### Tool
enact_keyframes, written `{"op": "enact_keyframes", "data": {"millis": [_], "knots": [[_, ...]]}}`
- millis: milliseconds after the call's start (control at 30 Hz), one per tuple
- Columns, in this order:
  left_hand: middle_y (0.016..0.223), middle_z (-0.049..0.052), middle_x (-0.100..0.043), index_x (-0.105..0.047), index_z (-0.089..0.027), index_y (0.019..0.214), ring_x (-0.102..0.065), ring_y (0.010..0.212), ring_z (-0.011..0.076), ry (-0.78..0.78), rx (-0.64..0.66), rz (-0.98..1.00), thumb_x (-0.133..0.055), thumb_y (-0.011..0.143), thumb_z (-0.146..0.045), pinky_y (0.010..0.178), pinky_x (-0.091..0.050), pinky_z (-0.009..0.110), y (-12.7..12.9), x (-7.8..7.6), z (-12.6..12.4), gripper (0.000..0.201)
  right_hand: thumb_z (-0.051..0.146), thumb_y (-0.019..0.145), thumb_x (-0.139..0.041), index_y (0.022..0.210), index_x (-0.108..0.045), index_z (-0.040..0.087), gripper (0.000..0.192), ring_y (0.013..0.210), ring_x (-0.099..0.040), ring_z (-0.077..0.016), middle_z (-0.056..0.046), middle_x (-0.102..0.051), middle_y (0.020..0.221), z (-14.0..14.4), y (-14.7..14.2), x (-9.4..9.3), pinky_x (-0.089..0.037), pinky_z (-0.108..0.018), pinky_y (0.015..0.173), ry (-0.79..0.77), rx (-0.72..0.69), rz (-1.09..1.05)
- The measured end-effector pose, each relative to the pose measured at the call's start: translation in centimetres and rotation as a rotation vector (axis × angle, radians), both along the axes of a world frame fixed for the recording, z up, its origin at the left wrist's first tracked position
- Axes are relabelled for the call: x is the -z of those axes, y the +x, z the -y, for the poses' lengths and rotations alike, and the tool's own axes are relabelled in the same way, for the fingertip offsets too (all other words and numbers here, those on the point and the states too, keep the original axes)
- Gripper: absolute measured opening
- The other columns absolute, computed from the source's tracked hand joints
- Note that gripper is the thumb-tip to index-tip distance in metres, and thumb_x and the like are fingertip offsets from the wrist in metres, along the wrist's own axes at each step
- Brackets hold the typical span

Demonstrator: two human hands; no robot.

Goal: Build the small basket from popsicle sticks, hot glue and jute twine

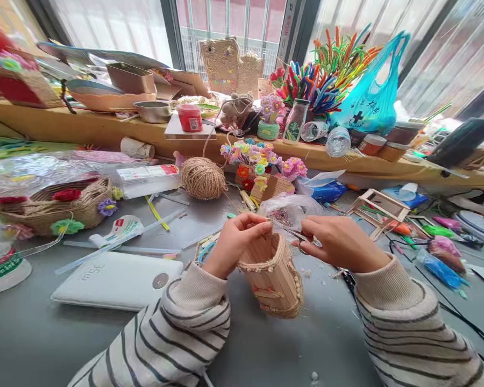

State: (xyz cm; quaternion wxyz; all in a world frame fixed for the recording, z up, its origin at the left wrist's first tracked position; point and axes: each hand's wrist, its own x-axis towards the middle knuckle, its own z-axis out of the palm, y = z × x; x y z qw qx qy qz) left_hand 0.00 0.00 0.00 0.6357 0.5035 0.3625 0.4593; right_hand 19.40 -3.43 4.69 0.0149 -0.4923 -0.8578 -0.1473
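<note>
A grey worktop is seen in the foreground, lit by daylight. Behind it a long wooden shelf is run across the whole width at a slightly higher level. Above the shelf, large windows are set in dark frames. Sheer white curtains are hung over the panes on the left and on the right, and the light is softened by them. Red-pink panels are made out through the middle pane.

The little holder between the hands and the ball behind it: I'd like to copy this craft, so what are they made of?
Holder: apparently flat, unvarnished wooden craft sticks set side by side, with rough twine around the rim. Ball: wound tan jute-like twine, fibrous and matte.
</note>
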Motion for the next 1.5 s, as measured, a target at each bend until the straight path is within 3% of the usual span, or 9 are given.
{"op": "enact_keyframes", "data": {"millis": [533, 833, 967, 1233, 1500], "knots": [[0.066, -0.004, -0.061, -0.061, -0.017, 0.068, -0.053, 0.062, 0.0075, 0.001, -0.012, -0.016, -0.071, 0.062, -0.031, 0.061, -0.04, 0.019, -0.1, 0.0, 0.2, 0.019, 0.031, 0.082, -0.044, 0.064, -0.049, 0.018, 0.023, 0.055, -0.05, -0.0109, 0.001, -0.058, 0.062, 0.3, 0.2, 0.0, -0.021, -0.024, 0.048, -0.023, 0.021, 0.012], [0.07, -0.002, -0.063, -0.063, -0.018, 0.075, -0.056, 0.065, 0.0089, 0.056, -0.043, -0.074, -0.07, 0.063, -0.034, 0.061, -0.042, 0.02, -0.1, 0.1, 0.1, 0.021, 0.043, 0.081, -0.045, 0.069, -0.05, 0.019, 0.027, 0.056, -0.052, -0.0126, 0.0, -0.06, 0.068, -0.1, 0.7, 0.3, -0.021, -0.024, 0.048, 0.012, 0.159, -0.003], [0.079, 0.0, -0.067, -0.066, -0.02, 0.088, -0.058, 0.071, 0.0115, 0.126, -0.051, -0.129, -0.067, 0.067, -0.034, 0.064, -0.044, 0.021, -0.3, -0.1, 0.1, 0.025, 0.044, 0.082, -0.043, 0.07, -0.053, 0.019, 0.029, 0.057, -0.052, -0.0134, -0.001, -0.061, 0.068, -0.4, 1.0, 0.5, -0.018, -0.025, 0.047, 0.041, 0.256, -0.006], [0.077, 0.0, -0.064, -0.067, -0.019, 0.072, -0.054, 0.074, 0.0122, 0.424, -0.174, -0.278, -0.065, 0.069, -0.028, 0.066, -0.042, 0.022, -1.1, -1.8, 0.2, 0.009, 0.04, 0.081, -0.045, 0.071, -0.054, 0.019, 0.025, 0.061, -0.055, -0.0143, -0.001, -0.063, 0.071, -0.8, 1.0, 0.7, -0.021, -0.025, 0.048, -0.012, 0.33, -0.008], [0.077, 0.001, -0.058, -0.066, -0.022, 0.09, -0.055, 0.073, 0.0121, 0.594, -0.079, -0.402, -0.06, 0.074, -0.024, 0.057, -0.045, 0.019, -0.9, -2.7, 1.4, 0.017, 0.041, 0.082, -0.044, 0.071, -0.055, 0.019, 0.027, 0.064, -0.056, -0.0143, -0.002, -0.064, 0.075, -1.3, 1.1, 1.1, -0.025, -0.025, 0.049, -0.103, 0.331, -0.005]]}}
